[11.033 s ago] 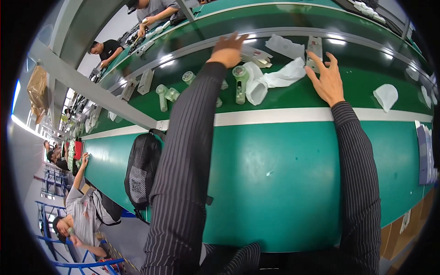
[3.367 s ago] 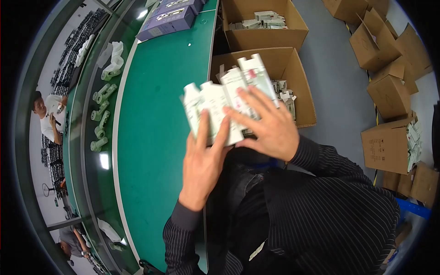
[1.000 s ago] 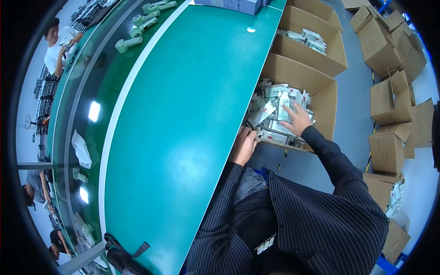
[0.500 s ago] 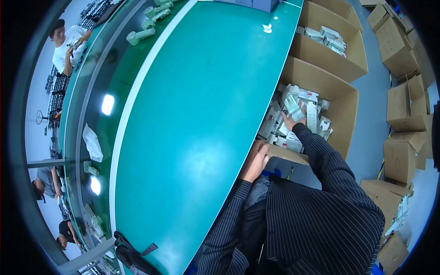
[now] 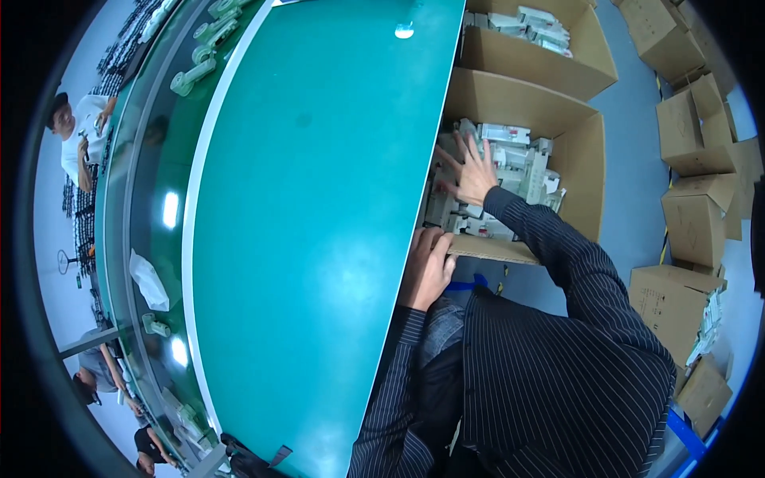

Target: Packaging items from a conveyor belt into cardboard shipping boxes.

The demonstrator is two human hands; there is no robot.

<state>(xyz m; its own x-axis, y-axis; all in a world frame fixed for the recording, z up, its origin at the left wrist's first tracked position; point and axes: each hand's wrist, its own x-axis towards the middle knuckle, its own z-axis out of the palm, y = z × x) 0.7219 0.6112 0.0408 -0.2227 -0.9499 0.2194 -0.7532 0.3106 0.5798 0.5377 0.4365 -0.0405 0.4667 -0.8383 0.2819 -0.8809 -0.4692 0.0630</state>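
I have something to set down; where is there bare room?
Widest: the middle of the green tabletop, between its white edge strip and the nearer cardboard box. Also the floor between that box and the large cartons at right. Crowded: inside the box, small white boxes lie heaped under the right hand, and the left hand is at its near rim.

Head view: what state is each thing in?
Near carton: open, partly filled.
Far carton: open, partly filled.
Small boxes: jumbled in near carton.
Left hand: curled at near carton's rim.
Right hand: open, fingers spread over small boxes.
White wrapper: lying crumpled.
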